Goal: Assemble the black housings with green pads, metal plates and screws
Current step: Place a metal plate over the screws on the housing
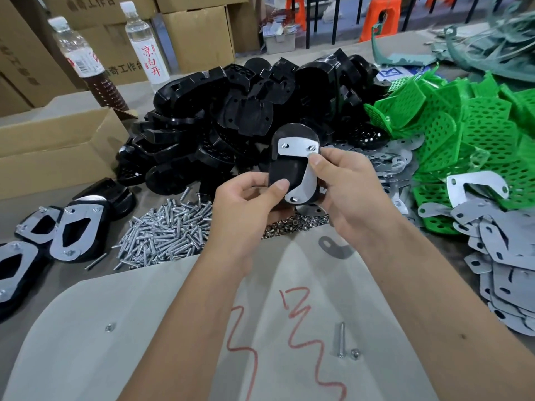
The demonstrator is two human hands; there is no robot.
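Black housings [231,111] heaped behind, green pads [451,134] right, screws [165,227] piled left, finished units [78,235] far left, one housing [289,166] with metal plate [301,169] raised mid-frame, left hand [246,204] gripping its lower edge, right hand [347,186] pinching its right side.

Stacked cardboard boxes [199,36] behind, orange stools [382,17] (two), grey worktable [162,91]

two water bottles [144,39] back left | cardboard boxes [199,36] behind | open carton [55,146] left | orange stools [382,18] far back
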